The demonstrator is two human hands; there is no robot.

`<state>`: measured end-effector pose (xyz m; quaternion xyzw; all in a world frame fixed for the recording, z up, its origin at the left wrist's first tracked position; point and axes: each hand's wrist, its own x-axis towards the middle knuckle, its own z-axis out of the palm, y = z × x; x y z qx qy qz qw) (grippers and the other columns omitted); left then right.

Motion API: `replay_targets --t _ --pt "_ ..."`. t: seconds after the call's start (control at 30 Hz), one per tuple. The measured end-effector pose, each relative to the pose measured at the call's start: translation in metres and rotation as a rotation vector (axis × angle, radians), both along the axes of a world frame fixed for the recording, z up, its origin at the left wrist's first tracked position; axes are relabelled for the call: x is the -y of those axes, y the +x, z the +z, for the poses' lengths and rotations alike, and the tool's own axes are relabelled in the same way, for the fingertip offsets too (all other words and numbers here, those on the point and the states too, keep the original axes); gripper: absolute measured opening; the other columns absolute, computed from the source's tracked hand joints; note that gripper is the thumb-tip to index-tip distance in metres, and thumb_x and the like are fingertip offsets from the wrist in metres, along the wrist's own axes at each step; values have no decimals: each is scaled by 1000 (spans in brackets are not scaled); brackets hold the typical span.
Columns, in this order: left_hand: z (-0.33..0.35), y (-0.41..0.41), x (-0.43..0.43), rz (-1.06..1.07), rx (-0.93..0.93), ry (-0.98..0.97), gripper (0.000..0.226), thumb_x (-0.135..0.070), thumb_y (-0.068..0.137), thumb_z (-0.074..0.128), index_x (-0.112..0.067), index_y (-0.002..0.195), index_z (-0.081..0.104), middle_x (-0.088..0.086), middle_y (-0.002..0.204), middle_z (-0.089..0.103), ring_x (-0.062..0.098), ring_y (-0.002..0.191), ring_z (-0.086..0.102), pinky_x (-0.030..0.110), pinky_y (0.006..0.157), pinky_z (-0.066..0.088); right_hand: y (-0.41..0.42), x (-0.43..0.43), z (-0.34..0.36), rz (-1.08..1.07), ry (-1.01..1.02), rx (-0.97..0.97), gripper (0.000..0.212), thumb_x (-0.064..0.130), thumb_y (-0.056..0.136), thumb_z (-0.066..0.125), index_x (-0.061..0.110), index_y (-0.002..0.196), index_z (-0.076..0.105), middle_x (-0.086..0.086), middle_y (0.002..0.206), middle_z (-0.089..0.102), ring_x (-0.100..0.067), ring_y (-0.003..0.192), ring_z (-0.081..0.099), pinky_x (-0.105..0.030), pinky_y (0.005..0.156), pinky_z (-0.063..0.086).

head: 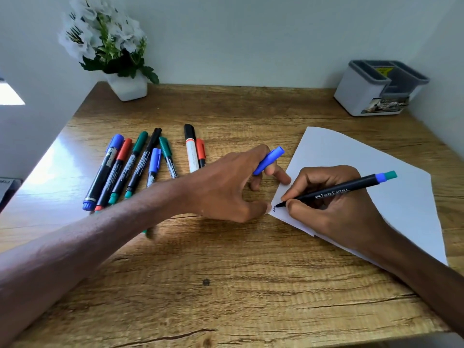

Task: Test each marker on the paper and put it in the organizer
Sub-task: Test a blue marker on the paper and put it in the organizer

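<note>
My right hand (334,209) grips an uncapped black marker (336,192) with a blue and teal end. Its tip touches the near left corner of the white paper (351,156), beside a small squiggle. My left hand (231,187) holds the blue cap (268,160) between its fingers, and its fingertips press on the paper's left edge. Several capped markers (133,167) in blue, red, green and black lie in a row on the desk, left of my hands. The grey and white organizer (361,94) stands at the far right corner, with no marker showing in it.
A white pot of white flowers (128,87) stands at the back left of the wooden desk (226,285). Walls close in the desk at the back and on the right. The desk's left edge runs near the marker row.
</note>
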<state>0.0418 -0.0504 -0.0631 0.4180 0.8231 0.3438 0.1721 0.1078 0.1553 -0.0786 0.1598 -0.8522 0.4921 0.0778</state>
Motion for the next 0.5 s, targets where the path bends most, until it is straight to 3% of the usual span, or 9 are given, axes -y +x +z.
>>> replay_targets --t 0.13,0.3,0.5 --pt "0 0 0 8 -11 2 40 -15 87 79 -9 107 45 -56 85 46 -13 61 53 3 53 37 1 1 1 -12 -23 -14 18 -20 74 71 -3 66 72 -5 57 67 -6 50 56 -3 65 45" --pt "-1 0 0 -1 -25 4 40 -14 87 79 -7 107 45 -58 85 45 -14 63 53 3 54 37 -1 -1 0 -32 15 -5 20 -12 75 74 6 67 74 -2 57 68 -6 50 57 -9 55 42" --pt "-2 -1 -1 2 -32 10 40 -13 87 79 -5 108 46 -56 86 47 -13 60 53 3 52 37 -2 0 -1 -53 1 -10 21 -18 75 71 1 66 73 -5 57 69 -5 50 57 -4 60 43"
